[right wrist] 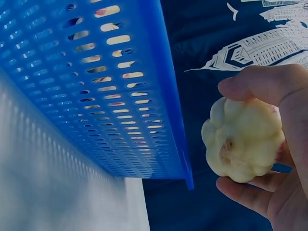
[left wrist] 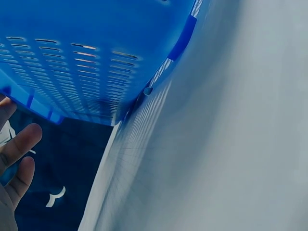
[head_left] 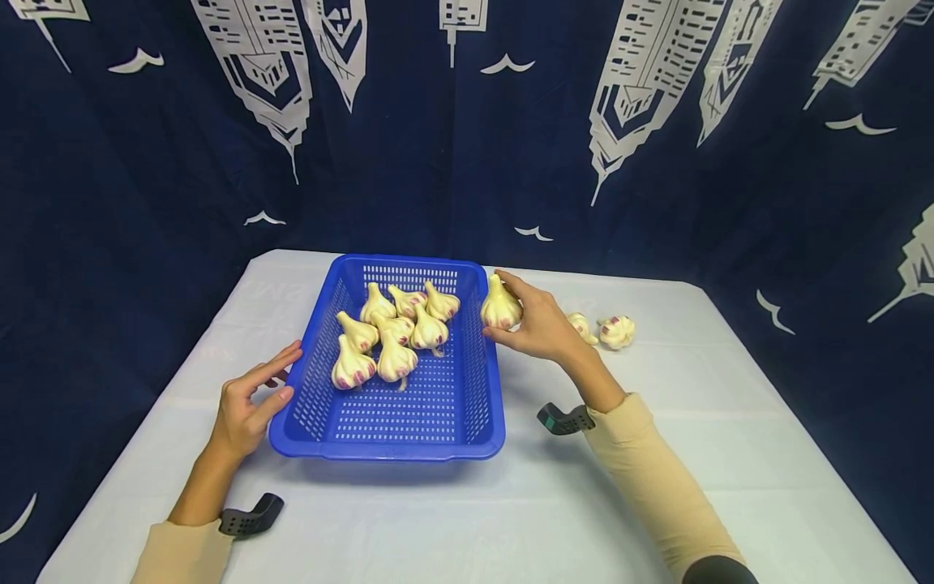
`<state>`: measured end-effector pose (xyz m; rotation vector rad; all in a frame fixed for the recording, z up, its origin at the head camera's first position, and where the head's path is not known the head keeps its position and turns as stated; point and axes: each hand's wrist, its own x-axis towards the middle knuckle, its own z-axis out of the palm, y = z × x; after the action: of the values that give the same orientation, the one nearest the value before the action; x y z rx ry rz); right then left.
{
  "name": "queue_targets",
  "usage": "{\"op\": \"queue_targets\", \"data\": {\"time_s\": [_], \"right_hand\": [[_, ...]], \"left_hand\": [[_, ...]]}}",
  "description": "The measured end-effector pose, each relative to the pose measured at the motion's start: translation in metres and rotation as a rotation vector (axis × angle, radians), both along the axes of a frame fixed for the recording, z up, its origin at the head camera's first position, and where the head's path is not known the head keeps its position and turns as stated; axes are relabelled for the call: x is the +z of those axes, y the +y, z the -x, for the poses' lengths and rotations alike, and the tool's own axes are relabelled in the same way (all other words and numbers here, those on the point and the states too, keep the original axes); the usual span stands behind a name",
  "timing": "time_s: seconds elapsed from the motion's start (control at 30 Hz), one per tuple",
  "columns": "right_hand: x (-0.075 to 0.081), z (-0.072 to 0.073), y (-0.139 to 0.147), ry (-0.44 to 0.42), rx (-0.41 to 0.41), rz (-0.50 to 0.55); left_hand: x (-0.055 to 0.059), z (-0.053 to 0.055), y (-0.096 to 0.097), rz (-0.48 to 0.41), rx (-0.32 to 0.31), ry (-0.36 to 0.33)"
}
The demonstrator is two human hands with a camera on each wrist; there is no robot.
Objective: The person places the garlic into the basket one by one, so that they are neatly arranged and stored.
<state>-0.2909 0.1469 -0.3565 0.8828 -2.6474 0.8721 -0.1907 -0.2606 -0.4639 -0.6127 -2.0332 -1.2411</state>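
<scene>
A blue plastic basket (head_left: 387, 450) with slotted walls stands on the table, with several garlic bulbs (head_left: 396, 359) grouped in its back and left parts. My right hand (head_left: 538, 324) holds one more garlic bulb (head_left: 500, 305) between thumb and fingers, stem up, just beside the basket's right rim. From below, the right wrist view shows the root end of this held bulb (right wrist: 243, 139), apart from the basket wall (right wrist: 120, 91). My left hand (head_left: 251, 405) is at the basket's left rim, fingers extended and spread, fingertips right at the edge.
Two more garlic bulbs lie on the white-covered table (head_left: 700, 454) at the right; the outer bulb (head_left: 617, 332) shows fully, while the inner bulb (head_left: 581, 326) is partly behind my right wrist. A dark blue curtain (head_left: 452, 146) with white printed buildings hangs behind the table.
</scene>
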Motion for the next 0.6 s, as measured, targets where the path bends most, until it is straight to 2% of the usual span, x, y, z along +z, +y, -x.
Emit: {"op": "queue_targets", "data": {"time_s": [0.23,0.6], "right_hand": [[0.005,0.000,-0.004,-0.010,0.013,0.017],[0.012,0.003,-0.017,-0.021,0.077,0.068]], "left_hand": [[0.000,0.000,0.000,0.002,0.005,0.000],[0.000,0.000,0.000,0.002,0.007,-0.006]]}}
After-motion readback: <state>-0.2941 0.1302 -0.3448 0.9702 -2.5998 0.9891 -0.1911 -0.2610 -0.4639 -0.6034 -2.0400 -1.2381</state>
